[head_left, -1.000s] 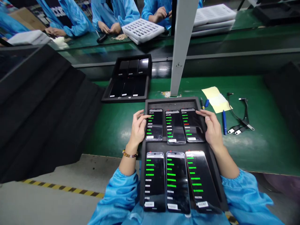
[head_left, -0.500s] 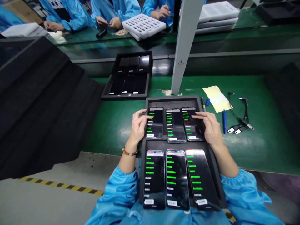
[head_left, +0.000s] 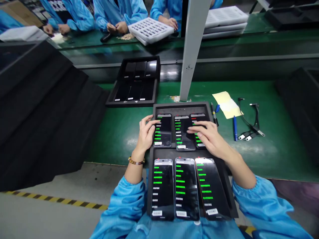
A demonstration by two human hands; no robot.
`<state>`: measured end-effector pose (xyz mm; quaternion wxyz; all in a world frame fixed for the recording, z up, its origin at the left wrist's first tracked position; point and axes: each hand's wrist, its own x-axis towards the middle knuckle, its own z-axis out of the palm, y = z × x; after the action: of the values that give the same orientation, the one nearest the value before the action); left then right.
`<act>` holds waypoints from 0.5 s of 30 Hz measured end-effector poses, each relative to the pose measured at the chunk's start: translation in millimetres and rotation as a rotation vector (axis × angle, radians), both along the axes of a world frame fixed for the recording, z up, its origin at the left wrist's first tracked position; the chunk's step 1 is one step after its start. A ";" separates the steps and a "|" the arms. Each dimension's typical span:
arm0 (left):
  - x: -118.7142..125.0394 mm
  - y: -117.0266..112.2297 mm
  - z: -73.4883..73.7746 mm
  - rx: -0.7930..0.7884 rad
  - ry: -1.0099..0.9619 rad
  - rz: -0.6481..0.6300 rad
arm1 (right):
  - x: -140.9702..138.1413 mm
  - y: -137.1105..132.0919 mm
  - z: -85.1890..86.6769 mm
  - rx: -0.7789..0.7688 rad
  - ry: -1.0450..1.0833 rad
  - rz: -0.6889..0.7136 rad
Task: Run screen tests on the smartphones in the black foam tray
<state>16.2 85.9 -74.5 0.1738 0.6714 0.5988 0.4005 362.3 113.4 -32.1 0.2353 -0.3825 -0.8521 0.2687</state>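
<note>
Several smartphones lie in two rows in a black foam tray (head_left: pixel 180 153), their dark screens lit with lists of green, white and red text. My left hand (head_left: pixel 146 132) has its fingers stretched out, the tips at the upper left phone (head_left: pixel 163 131). Reaching across the upper right phone (head_left: pixel 196 117), my right hand (head_left: pixel 208 136) is open, its fingertips at the right side of the upper middle phone (head_left: pixel 183 127). The front row holds a left phone (head_left: pixel 164 196), a middle phone (head_left: pixel 189 189) and a right phone (head_left: pixel 216 189). Neither hand grips anything.
A second black tray of phones (head_left: pixel 136 89) lies behind on the green bench (head_left: pixel 119 129). A grey post (head_left: pixel 190 56) rises behind my tray. To the right are yellow paper (head_left: pixel 226 103), a blue pen (head_left: pixel 235 127) and cables (head_left: pixel 256 124). Co-workers' hands (head_left: pixel 117 27) work across the bench.
My right hand has moved left from the upper right phone to the upper middle one. Text on the upper left and upper right phones has scrolled up. My left hand stays at its phone.
</note>
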 end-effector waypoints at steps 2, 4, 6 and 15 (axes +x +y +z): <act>0.0 -0.2 0.4 0.003 0.010 -0.014 | -9.2 3.2 6.1 0.002 -0.050 0.067; -0.1 0.0 0.3 -0.011 0.017 -0.012 | -14.5 9.9 7.3 0.020 -0.080 0.025; -0.3 0.5 -0.1 -0.026 0.020 0.005 | -13.1 16.8 6.1 0.033 -0.084 -0.041; -0.5 -0.6 0.2 -0.035 -0.016 -0.015 | 35.4 6.8 0.6 -0.034 0.068 -0.169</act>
<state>15.7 85.3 -74.3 0.1933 0.6695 0.5994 0.3939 397.6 120.1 -31.4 0.2792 -0.4479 -0.8036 0.2752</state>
